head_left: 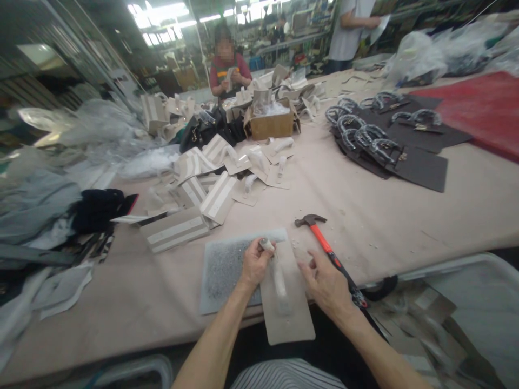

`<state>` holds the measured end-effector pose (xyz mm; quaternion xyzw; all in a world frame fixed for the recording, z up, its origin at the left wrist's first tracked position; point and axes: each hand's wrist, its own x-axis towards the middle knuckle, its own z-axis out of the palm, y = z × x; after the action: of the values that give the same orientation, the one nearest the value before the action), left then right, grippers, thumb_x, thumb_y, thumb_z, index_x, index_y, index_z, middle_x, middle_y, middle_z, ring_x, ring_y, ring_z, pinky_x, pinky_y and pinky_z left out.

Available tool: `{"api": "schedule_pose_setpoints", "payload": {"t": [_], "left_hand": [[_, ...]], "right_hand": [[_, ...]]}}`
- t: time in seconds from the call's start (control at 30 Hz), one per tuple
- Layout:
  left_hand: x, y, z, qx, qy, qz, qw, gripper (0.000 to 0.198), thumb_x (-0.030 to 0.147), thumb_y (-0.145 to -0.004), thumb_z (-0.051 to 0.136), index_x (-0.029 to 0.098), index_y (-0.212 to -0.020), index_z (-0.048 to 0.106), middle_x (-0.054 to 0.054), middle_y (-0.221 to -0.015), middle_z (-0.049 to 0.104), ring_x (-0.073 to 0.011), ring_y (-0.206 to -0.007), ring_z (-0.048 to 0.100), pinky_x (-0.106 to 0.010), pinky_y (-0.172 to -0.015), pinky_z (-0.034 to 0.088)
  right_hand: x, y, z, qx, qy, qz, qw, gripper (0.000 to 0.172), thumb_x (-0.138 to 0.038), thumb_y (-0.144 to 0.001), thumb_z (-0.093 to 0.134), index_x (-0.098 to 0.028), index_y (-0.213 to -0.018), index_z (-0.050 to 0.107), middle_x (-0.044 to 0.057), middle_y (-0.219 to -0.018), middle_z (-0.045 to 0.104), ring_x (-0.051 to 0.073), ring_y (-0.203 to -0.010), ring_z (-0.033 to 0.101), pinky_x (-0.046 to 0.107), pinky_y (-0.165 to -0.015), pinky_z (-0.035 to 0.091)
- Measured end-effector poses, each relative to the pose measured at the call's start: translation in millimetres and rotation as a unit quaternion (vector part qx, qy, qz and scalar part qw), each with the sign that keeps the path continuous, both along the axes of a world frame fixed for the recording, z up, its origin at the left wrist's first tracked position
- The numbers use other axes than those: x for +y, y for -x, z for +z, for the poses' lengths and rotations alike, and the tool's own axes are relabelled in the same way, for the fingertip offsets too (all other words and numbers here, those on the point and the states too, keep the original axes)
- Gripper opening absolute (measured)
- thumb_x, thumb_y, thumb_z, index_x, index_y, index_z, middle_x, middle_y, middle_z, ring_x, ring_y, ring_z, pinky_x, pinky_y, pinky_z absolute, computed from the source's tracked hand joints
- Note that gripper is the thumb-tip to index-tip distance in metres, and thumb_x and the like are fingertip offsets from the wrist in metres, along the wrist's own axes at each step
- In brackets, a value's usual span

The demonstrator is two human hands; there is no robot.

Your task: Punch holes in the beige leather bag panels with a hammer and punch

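1. So the beige panel [290, 324] is right in front of the wearer: upper part over the speckled grey pad [225, 270], lower end poking past the table edge above the lap. Its wrapped handle [279, 283] runs lengthwise down the middle.
2. Left hand [256, 265] has thumb and fingers pinched on the handle's top end. Right hand [329, 281] is half open, fingers loosely curled at the panel's right edge, nothing visible in them. Can't tell if they touch it.
3. My worry: with that much overhang, a slack left pinch could let the panel tip into the lap.
4. The hammer [322, 237] lies just right of the panel, its grip close to the right wrist. A careless sweep of that arm could knock it toward the edge.
5. Pale crumbs sit on the cloth too; one under the panel might mark it, I reckon.
6. Surface: a wide table [162, 302] with pinkish, wrinkled cover. Beige pieces [219, 197] heaped ahead, dark panels [421, 167] stacked at right by a red sheet [486, 102].
7. Room: busy workshop, bright windows, a seated co-worker [231, 75] across the table handling something pale.
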<state>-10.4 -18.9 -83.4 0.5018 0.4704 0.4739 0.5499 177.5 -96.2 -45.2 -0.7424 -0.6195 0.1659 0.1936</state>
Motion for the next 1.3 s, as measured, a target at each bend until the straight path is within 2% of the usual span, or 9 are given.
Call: {"api": "schedule_pose_setpoints", "payload": {"t": [0.13,0.33,0.47,0.57,0.7,0.83,0.97,1.13,1.3], "left_hand": [[0,0,-0.6,0.009,-0.011,-0.003,1.0,0.025,0.036,-0.081,0.072,0.018,-0.097,0.066,-0.007,-0.095,0.075,-0.0204,-0.088,0.07,-0.027,-0.077,0.053],[-2,-1,-4.5,0.045,-0.024,0.003,0.999,0.023,0.034,-0.083,0.069,0.018,-0.1,0.065,-0.006,-0.096,0.075,-0.0199,-0.087,0.071,-0.027,-0.077,0.053],[-4,-2,-7.4,0.086,-0.055,0.009,0.995,0.02,0.029,-0.083,0.067,0.019,-0.101,0.065,-0.006,-0.095,0.075,-0.0202,-0.086,0.071,-0.027,-0.077,0.053],[-6,-2,-7.5,0.115,-0.091,-0.001,0.989,0.018,0.024,-0.082,0.065,0.02,-0.1,0.066,-0.005,-0.094,0.075,-0.0206,-0.085,0.07,-0.027,-0.076,0.053],[-8,-1,-7.6,0.129,-0.119,-0.018,0.984,0.018,0.023,-0.083,0.063,0.02,-0.1,0.067,-0.004,-0.093,0.074,-0.0198,-0.084,0.069,-0.027,-0.076,0.052],[-8,-1,-8.2,0.145,-0.133,-0.025,0.98,0.017,0.022,-0.081,0.062,0.018,-0.097,0.067,-0.003,-0.087,0.07,-0.0176,-0.079,0.064,-0.026,-0.074,0.05],[-9,-2,-7.8,0.145,-0.135,-0.023,0.98,0.013,0.022,-0.081,0.062,0.018,-0.093,0.066,-0.001,-0.082,0.067,-0.0164,-0.076,0.062,-0.025,-0.072,0.048],[-9,-3,-9.7,0.171,-0.134,-0.009,0.976,0.017,0.022,-0.08,0.062,0.018,-0.096,0.066,0.001,-0.073,0.062,-0.0142,-0.065,0.056,-0.023,-0.063,0.043],[-9,-3,-6.5,0.174,-0.15,-0.019,0.973,0.01,0.022,-0.081,0.06,0.019,-0.089,0.064,0.0,-0.077,0.062,-0.0151,-0.071,0.057,-0.024,-0.068,0.043]], "right_hand": [[14,-47,-7.4,-0.152,0.012,-0.042,0.987,0.038,-0.039,-0.096,0.05,-0.012,-0.122,0.057,0.015,-0.106,0.062,0.028,-0.095,0.061,0.035,-0.078,0.043],[21,-65,-16.9,-0.144,0.126,-0.017,0.981,0.024,-0.03,-0.095,0.051,-0.013,-0.109,0.058,0.013,-0.101,0.062,0.024,-0.088,0.062,0.031,-0.07,0.037],[32,-62,-8.2,0.068,0.171,-0.069,0.98,0.017,-0.018,-0.086,0.052,-0.015,-0.101,0.058,0.009,-0.085,0.063,0.021,-0.076,0.059,0.03,-0.064,0.034],[40,-53,0.0,0.278,0.21,-0.087,0.933,0.014,-0.016,-0.083,0.046,-0.016,-0.093,0.055,0.003,-0.07,0.058,0.015,-0.061,0.055,0.026,-0.058,0.038],[45,-35,16.6,0.372,0.21,-0.075,0.901,0.014,-0.027,-0.089,0.034,-0.022,-0.081,0.045,-0.004,-0.061,0.046,0.01,-0.045,0.042,0.023,-0.047,0.037],[33,-23,50.6,0.348,0.12,-0.056,0.928,0.024,-0.043,-0.093,0.034,-0.024,-0.079,0.039,-0.006,-0.058,0.041,0.01,-0.042,0.037,0.022,-0.043,0.03],[10,-22,76.1,0.085,-0.026,0.061,0.994,0.031,-0.047,-0.097,0.035,-0.023,-0.077,0.042,-0.002,-0.057,0.048,0.014,-0.048,0.044,0.026,-0.05,0.024],[-2,-28,94.5,-0.135,0.006,0.185,0.973,0.024,-0.033,-0.099,0.038,-0.022,-0.081,0.049,-0.001,-0.057,0.054,0.014,-0.044,0.044,0.029,-0.05,0.015],[1,-22,145.6,-0.067,-0.263,0.087,0.959,0.03,-0.041,-0.102,0.036,-0.023,-0.081,0.046,-0.005,-0.052,0.046,0.012,-0.04,0.039,0.025,-0.047,0.024]]}}
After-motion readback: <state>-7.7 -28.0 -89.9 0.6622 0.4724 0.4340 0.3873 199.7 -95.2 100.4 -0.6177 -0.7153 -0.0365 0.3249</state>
